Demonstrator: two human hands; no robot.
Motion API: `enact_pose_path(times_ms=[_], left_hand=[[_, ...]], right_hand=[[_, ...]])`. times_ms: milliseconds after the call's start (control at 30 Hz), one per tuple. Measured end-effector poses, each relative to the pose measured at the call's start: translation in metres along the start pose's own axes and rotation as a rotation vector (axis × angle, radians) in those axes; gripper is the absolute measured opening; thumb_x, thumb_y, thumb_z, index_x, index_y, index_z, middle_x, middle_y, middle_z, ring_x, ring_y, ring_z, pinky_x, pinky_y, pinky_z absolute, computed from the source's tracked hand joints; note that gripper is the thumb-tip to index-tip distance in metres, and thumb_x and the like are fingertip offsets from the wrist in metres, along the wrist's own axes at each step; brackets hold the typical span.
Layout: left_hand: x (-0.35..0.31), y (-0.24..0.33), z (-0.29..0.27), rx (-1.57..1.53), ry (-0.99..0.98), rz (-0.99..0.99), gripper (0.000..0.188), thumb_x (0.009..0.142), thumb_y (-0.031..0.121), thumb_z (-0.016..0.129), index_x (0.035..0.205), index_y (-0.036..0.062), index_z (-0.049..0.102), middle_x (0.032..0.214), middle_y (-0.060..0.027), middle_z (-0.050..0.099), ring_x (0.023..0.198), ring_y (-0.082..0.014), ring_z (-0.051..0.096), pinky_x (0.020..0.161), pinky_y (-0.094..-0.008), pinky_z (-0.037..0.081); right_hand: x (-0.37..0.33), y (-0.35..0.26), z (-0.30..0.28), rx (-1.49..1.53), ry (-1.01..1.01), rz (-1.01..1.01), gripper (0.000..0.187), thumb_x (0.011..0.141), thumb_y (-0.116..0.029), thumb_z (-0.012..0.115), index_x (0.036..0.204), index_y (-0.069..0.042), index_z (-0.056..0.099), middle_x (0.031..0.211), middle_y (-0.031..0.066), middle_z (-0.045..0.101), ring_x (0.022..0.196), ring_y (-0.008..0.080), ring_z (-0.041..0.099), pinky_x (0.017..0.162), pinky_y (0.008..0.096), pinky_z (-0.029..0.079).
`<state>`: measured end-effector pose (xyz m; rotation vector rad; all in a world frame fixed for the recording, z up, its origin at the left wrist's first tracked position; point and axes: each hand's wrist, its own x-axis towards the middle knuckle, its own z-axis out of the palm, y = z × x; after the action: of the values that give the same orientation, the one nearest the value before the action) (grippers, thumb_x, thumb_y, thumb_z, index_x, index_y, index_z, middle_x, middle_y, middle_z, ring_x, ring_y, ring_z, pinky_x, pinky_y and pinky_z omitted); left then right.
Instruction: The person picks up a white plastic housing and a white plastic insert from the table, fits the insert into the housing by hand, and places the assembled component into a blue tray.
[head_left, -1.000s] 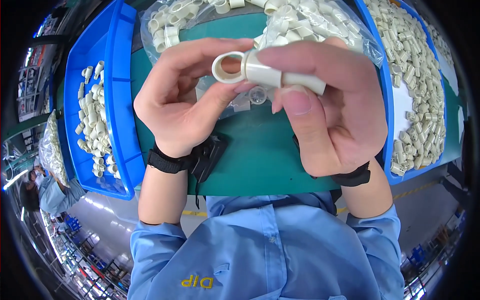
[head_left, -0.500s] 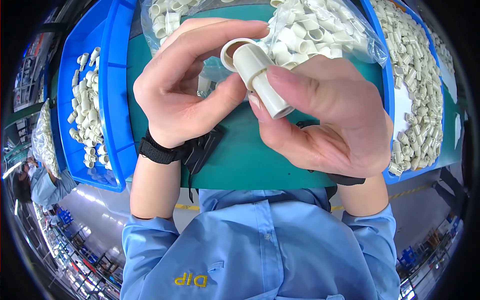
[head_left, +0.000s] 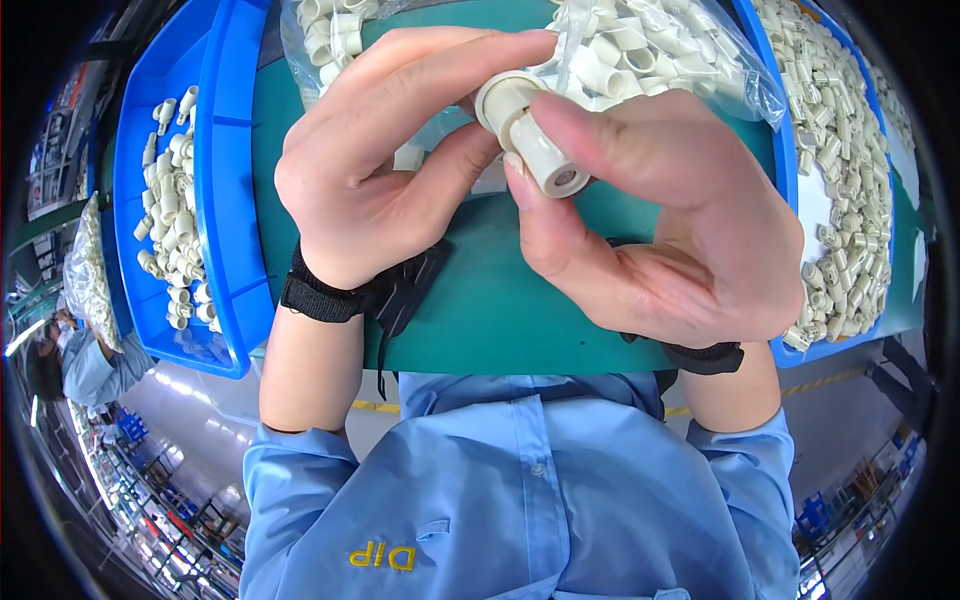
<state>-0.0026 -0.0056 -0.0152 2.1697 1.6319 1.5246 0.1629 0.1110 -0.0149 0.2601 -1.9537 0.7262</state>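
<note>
Between my hands, in front of my chest, is a cream plastic cylinder (head_left: 547, 158) with one end in a wider, rimmed cream plastic sleeve (head_left: 503, 98). My right hand (head_left: 665, 215) pinches the cylinder between thumb and forefinger, its free end tilted down toward me. My left hand (head_left: 365, 165) curves around the sleeve, thumb at its near side and forefinger reaching over the far side. The left fingers partly hide the sleeve. Beyond my right hand lies a clear plastic bag (head_left: 745, 85) of loose cream sleeves.
A blue bin (head_left: 228, 240) with some cream fittings stands left on the green tabletop (head_left: 480, 310). At right, another blue bin (head_left: 787, 170) holds many small cream parts. A second clear bag (head_left: 300, 45) of sleeves lies at far left. A person (head_left: 95, 375) sits farther left.
The rimmed sleeve and cylinder have tipped so the cylinder's free end turns more toward me. Both hands have shifted slightly right; less of the sleeve's body shows.
</note>
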Motion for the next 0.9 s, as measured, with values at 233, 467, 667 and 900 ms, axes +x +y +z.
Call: enact_pose_path(times_ms=[233,467,667,900], left_hand=[[0.000,0.007,0.005,0.026,0.033,-0.079,0.033,0.083,-0.006,0.067,0.116,-0.0106,0.065,0.112,-0.0202,0.069,0.102,-0.0247,0.067,0.088,-0.0321,0.053],[-0.002,0.008,0.008,0.240,0.061,0.006,0.032,0.080,-0.008,0.068,0.112,-0.0098,0.067,0.111,-0.0180,0.069,0.101,-0.0240,0.067,0.089,-0.0321,0.052],[-0.013,0.009,0.008,0.149,0.128,-0.137,0.031,0.081,-0.004,0.071,0.112,-0.0091,0.067,0.111,-0.0187,0.070,0.102,-0.0251,0.067,0.090,-0.0334,0.052],[0.002,0.011,0.006,0.133,0.152,-0.081,0.033,0.080,-0.002,0.072,0.112,-0.0090,0.067,0.111,-0.0199,0.070,0.104,-0.0285,0.067,0.093,-0.0357,0.051]], right_hand=[[0.001,-0.014,0.001,0.105,0.003,0.278,0.037,0.072,0.020,0.073,0.107,0.016,0.061,0.084,0.0142,0.068,0.071,0.0130,0.065,0.060,0.0215,0.051],[0.004,-0.021,0.002,0.171,0.016,0.410,0.030,0.076,0.018,0.071,0.105,0.013,0.062,0.088,0.0130,0.068,0.073,0.0088,0.065,0.062,0.0189,0.052],[-0.005,0.001,0.010,0.323,0.069,0.269,0.041,0.080,0.014,0.071,0.118,0.012,0.056,0.092,0.0118,0.068,0.081,0.0107,0.065,0.064,0.0225,0.054],[-0.003,-0.006,0.007,0.521,-0.005,0.492,0.044,0.084,0.005,0.071,0.124,0.012,0.052,0.092,0.0123,0.067,0.082,0.0131,0.066,0.064,0.0249,0.056]])
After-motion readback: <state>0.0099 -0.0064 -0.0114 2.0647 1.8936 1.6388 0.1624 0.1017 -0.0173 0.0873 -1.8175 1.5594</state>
